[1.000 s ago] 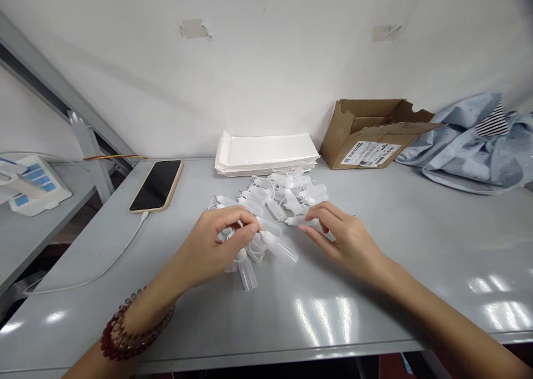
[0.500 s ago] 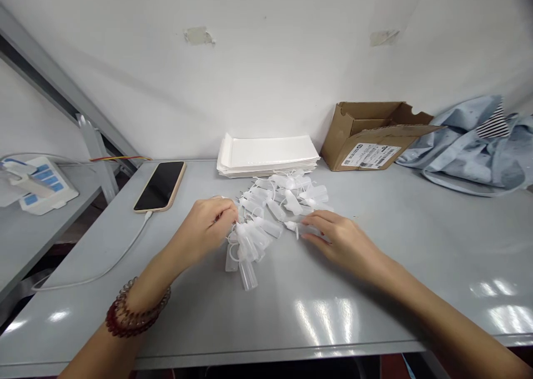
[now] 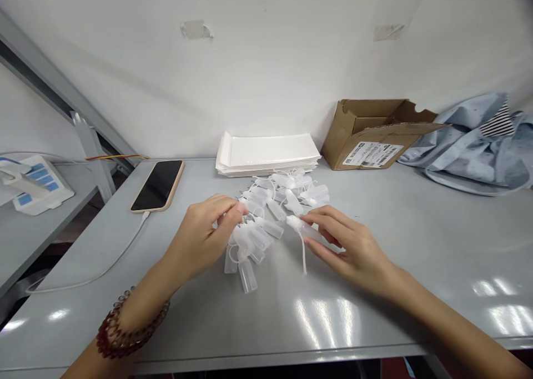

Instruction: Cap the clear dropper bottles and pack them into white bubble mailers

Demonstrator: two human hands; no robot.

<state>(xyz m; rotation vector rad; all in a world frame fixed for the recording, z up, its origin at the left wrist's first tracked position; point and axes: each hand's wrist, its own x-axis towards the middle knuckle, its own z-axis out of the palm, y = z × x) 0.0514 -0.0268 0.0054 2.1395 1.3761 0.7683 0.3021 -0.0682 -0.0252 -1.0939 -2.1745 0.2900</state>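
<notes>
My right hand (image 3: 353, 243) grips a small translucent squeeze bottle (image 3: 310, 233) between thumb and fingers, just right of the pile. Its white cap end points left, and a thin white strap (image 3: 303, 257) dangles from it toward the table. My left hand (image 3: 208, 229) is closed in a pinch at the pile's left side; what its fingertips hold, if anything, is too small to make out. Between both hands lies a heap of similar small bottles (image 3: 272, 229) with looped straps, jumbled in several directions. One bottle (image 3: 247, 276) sticks out at the front of the heap.
Behind the heap rests a stack of white envelopes (image 3: 268, 151). To its right stand an opened cardboard box (image 3: 370, 140) and a crumpled light blue cloth (image 3: 470, 145). A phone (image 3: 158, 185) with a white charging cable (image 3: 120, 268) lies at left on the grey table (image 3: 208, 323).
My right hand has lifted and turned its bottle slightly, and the strap now hangs down longer. My left hand has shifted a little right, still pinched.
</notes>
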